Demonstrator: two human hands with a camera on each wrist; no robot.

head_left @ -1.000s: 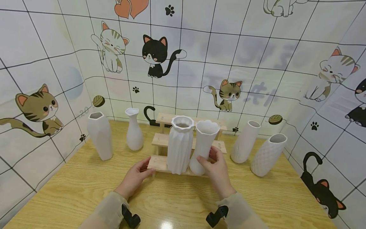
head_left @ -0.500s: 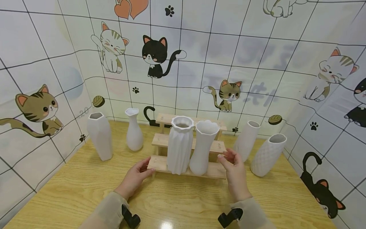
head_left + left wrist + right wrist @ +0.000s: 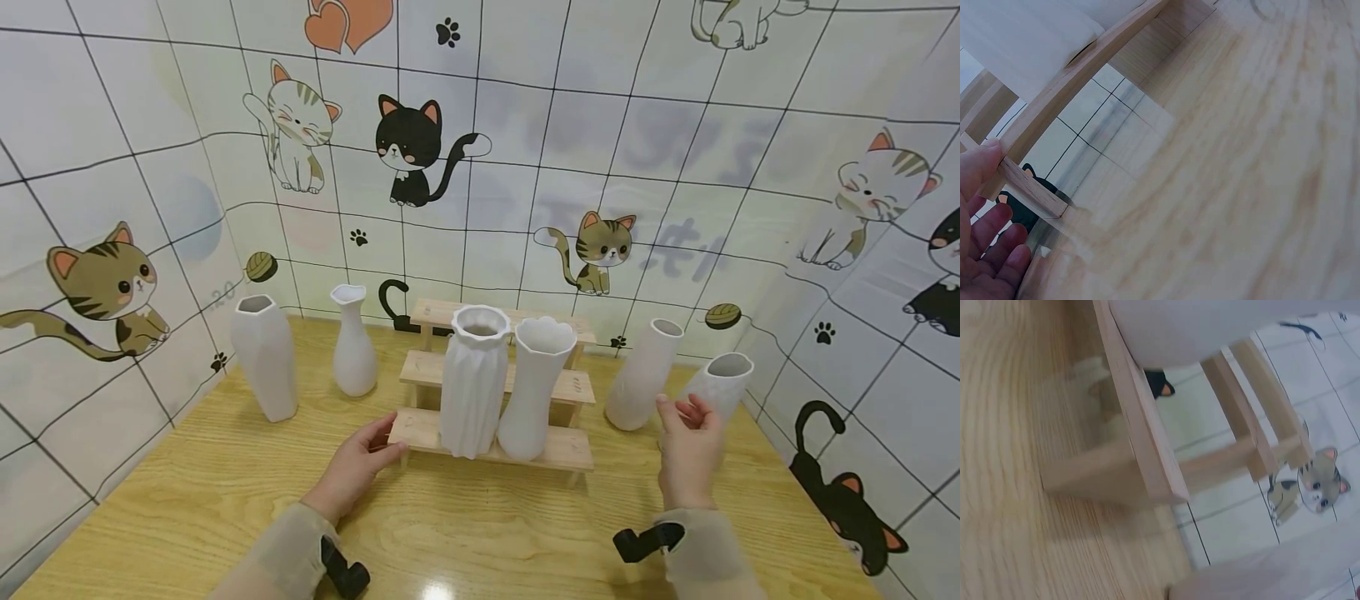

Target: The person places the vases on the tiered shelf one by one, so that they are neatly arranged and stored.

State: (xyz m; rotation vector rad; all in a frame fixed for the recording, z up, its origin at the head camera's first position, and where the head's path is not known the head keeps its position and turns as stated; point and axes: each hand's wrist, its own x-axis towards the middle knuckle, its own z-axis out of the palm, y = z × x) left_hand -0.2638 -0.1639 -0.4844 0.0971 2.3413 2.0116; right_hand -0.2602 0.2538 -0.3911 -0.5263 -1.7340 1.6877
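A three-step wooden stand (image 3: 564,447) stands mid-table. My left hand (image 3: 357,462) holds the left end of its lowest step; in the left wrist view the thumb (image 3: 984,159) touches the board's end and the other fingers lie loosely by the leg. On that step stand a white ribbed vase (image 3: 472,392) and a white vase with a scalloped rim (image 3: 531,400). My right hand (image 3: 690,458), empty with loosely bent fingers, is in front of a white textured vase (image 3: 726,385), partly hiding it. Whether it touches the vase I cannot tell.
A slim white vase (image 3: 643,379) leans right of the stand, near my right hand. On the left stand a faceted white vase (image 3: 266,358) and a narrow-necked white vase (image 3: 354,354). The cat-patterned wall covering (image 3: 502,167) encloses the back and sides of the wooden table (image 3: 480,533).
My right hand has let go of the scalloped vase and moved right, past the stand's end, to the textured vase. The left hand stays at the stand.
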